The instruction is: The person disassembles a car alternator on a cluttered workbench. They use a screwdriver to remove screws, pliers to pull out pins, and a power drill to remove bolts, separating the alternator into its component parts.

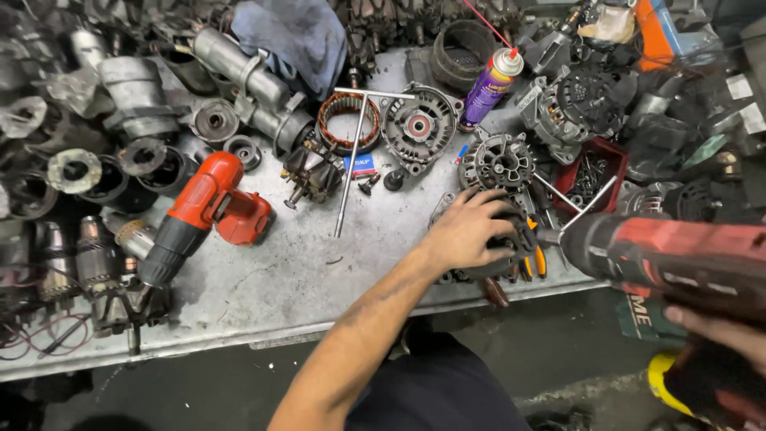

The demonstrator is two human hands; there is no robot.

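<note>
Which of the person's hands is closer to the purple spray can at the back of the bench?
Left. The left hand rests on a dark alternator part below the purple spray can; the right hand grips a red power drill off the bench's lower right edge, farther away.

We press our left hand on a dark alternator (mostly hidden) while our right hand points a red drill at it.
</note>
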